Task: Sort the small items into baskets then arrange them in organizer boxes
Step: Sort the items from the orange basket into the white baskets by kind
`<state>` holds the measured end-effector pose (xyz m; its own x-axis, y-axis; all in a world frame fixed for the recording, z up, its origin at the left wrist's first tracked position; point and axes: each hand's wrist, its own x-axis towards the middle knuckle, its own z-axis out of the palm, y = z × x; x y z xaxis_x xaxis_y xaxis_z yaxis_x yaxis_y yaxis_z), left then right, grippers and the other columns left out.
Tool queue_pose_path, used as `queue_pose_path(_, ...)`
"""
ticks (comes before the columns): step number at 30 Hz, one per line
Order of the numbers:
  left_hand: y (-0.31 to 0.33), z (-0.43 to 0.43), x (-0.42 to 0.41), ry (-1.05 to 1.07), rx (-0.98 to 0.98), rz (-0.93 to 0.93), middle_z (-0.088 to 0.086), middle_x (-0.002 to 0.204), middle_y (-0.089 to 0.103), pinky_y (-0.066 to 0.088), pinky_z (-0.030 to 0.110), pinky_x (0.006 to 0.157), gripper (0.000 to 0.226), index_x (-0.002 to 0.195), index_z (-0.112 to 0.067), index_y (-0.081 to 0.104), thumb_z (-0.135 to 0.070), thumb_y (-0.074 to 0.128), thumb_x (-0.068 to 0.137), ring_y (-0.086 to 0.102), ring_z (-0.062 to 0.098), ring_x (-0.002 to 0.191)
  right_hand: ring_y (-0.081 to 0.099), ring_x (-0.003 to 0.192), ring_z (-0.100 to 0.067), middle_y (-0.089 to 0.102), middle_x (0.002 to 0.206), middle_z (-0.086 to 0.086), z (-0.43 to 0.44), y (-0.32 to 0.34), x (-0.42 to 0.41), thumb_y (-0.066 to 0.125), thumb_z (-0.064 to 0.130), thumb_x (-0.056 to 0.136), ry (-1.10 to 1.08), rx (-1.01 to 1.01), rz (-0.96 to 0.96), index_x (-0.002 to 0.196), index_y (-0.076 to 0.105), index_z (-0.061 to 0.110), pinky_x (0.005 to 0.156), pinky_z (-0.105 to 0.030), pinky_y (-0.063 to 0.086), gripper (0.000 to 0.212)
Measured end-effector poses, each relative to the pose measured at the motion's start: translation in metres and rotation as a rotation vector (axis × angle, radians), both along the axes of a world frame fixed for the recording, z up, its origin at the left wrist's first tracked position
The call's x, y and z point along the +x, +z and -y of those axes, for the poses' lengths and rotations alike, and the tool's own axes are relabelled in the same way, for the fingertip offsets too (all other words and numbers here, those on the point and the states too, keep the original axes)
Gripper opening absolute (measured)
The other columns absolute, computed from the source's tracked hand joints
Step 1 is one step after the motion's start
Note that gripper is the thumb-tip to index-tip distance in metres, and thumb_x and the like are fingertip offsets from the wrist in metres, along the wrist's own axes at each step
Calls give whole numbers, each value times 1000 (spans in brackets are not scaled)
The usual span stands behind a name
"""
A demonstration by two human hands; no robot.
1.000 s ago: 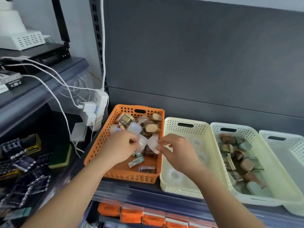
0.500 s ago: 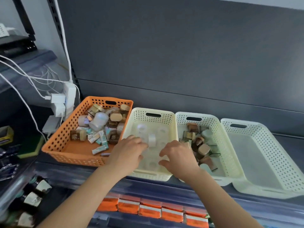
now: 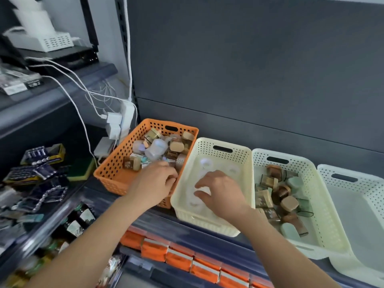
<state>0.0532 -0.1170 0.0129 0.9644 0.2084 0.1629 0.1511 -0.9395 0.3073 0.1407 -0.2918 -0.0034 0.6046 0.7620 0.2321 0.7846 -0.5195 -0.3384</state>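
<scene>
On a dark grey shelf (image 3: 99, 196) four perforated plastic baskets stand in one row, side by side. The orange basket (image 3: 116, 173) on the left holds a heap of small jars with beige lids and clear round containers (image 3: 158, 146). The left hand (image 3: 153, 181) is over its near right corner with the fingers curled; I cannot tell if it holds something. The right hand (image 3: 220, 192) is inside the cream basket (image 3: 247, 163) just beside, fingers spread and loosely bent, over white round pieces (image 3: 205, 163) on the bottom. The next pale basket (image 3: 320, 204) holds brown jars (image 3: 288, 202). The last white basket (image 3: 363, 204) is at the right.
</scene>
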Motion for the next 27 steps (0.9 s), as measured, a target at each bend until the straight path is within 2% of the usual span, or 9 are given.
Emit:
queue_pose_path(4, -2, -53, 4, 83, 30, -193, -2, 108, 65, 52, 32, 79, 26, 114, -23, 67, -16, 58, 91, 61, 14, 91, 56, 99, -18, 70, 99, 2, -47, 11, -2, 64, 31, 85, 99, 13, 36, 98, 74, 21, 85, -34, 47, 19)
queue_pose_path(8, -16, -91, 11, 40, 46, -385, -1, 90, 60, 55, 36, 71, 25, 95, -21, 66, -3, 53, 84, 60, 15, 78, 54, 96, -21, 66, 98, -1, -98, 18, -3, 60, 38, 87, 162, -303, 41, 99, 73, 21, 82, -34, 48, 25)
queue_pose_path(10, -24, -107, 15, 27, 93, -332, 1, 102, 58, 53, 38, 80, 28, 101, -17, 66, -1, 53, 82, 57, 18, 92, 54, 95, -23, 64, 97, -4, -119, 16, -1, 61, 40, 85, 145, -499, 35, 101, 72, 21, 82, -36, 51, 27)
queue_pose_path(13, -32, -134, 21, 6, 225, -232, 4, 124, 49, 43, 39, 98, 45, 125, -18, 57, 0, 53, 84, 45, 24, 117, 59, 85, -22, 66, 89, -3, -141, 5, 3, 64, 31, 83, 176, -676, -36, 94, 72, 19, 74, -37, 55, 18)
queue_pose_path(16, -36, -149, 26, -43, 300, -281, 5, 132, 48, 39, 38, 103, 46, 129, -16, 52, 0, 51, 86, 43, 24, 122, 61, 72, -20, 64, 79, -3, -152, 1, 6, 64, 26, 84, 183, -791, -140, 88, 67, 13, 61, -31, 54, 13)
queue_pose_path(19, -39, -152, 31, -77, 344, -307, 5, 123, 55, 43, 38, 99, 38, 121, -14, 56, -1, 54, 85, 50, 24, 115, 57, 69, -19, 61, 77, -4, -160, -1, 6, 61, 26, 85, 178, -819, -195, 82, 61, 12, 53, -27, 44, 14)
queue_pose_path(23, -40, -154, 35, -102, 407, -333, 5, 117, 55, 48, 35, 89, 35, 116, -12, 59, -4, 63, 82, 54, 22, 105, 58, 77, -21, 62, 87, -5, -162, -2, 4, 62, 31, 85, 155, -803, -253, 91, 62, 12, 62, -28, 49, 19)
queue_pose_path(25, -40, -154, 35, -117, 355, -344, 3, 112, 57, 48, 33, 76, 41, 119, -14, 52, -5, 65, 81, 58, 22, 97, 59, 80, -21, 63, 88, -4, -161, -1, 4, 63, 34, 84, 152, -768, -254, 95, 63, 12, 67, -30, 51, 24)
queue_pose_path(27, -35, -153, 33, -128, 236, -363, 0, 107, 60, 49, 34, 73, 43, 117, -18, 48, -15, 70, 81, 60, 20, 92, 59, 80, -20, 64, 87, -3, -160, -1, 5, 64, 37, 83, 156, -724, -247, 94, 65, 12, 70, -31, 53, 27)
